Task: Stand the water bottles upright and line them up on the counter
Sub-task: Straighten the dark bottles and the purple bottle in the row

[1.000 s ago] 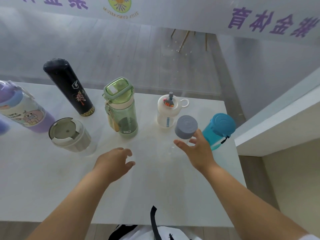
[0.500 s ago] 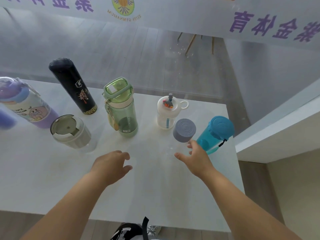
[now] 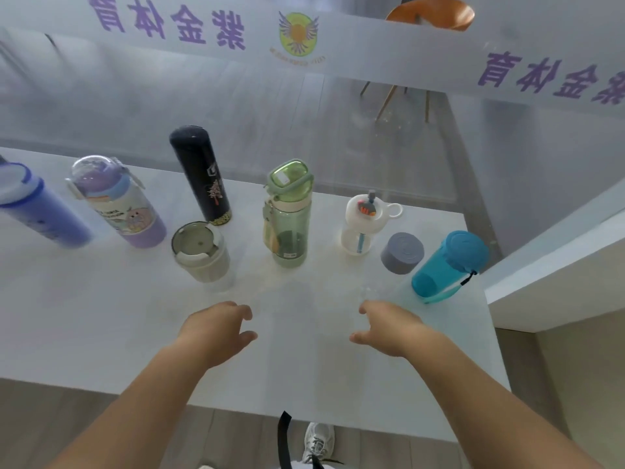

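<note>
The bottles (image 3: 288,214) stood upright in a loose row across the counter (image 3: 101,316), from nine to two o'clock. Both hands, left (image 3: 216,330) and right (image 3: 389,328), hovered at six o'clock with fingers loosely curled, holding nothing, probably because the task looked nearly finished.

Frosted glass wall (image 3: 236,106) at the far side, purple lettering (image 3: 169,20) across its band, an orange chair (image 3: 429,15) behind it, grey plank floor (image 3: 50,407) near, white ledge (image 3: 554,265) right.

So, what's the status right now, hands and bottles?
Left hand and right hand open, empty, over the counter. Bottles upright, from blue bottle to teal bottle. Nothing in the way.
</note>
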